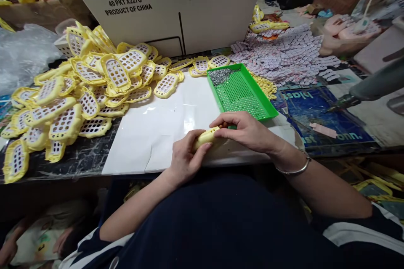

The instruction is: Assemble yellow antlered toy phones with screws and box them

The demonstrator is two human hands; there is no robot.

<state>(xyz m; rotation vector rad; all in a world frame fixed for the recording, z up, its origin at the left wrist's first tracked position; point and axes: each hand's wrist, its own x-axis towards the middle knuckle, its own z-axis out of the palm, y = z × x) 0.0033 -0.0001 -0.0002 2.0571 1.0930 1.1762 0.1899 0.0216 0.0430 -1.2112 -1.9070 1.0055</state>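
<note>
My left hand (pixel 188 155) is wrapped round a small yellow plastic shell (pixel 208 136), held just over the near edge of a white board (pixel 167 122). The fingers of my right hand (pixel 241 131) pinch the shell's right end; whether they also hold a smaller part is hidden. Just beyond my right hand lies a green perforated tray (pixel 263 100), with small shiny metal screws (pixel 220 76) heaped in its far left corner. Left of the board, many yellow shells with white hole-grid inserts (pixel 115 72) lie in a loose pile.
A large white printed carton (pixel 164 12) stands behind the board. White small parts (pixel 277 54) are heaped at the back right, with yellow bits (pixel 265 86) beside the tray. A dark powered tool (pixel 347 100) juts in from the right above a blue sheet (pixel 318 113). Another person's arm (pixel 9 248) shows lower left.
</note>
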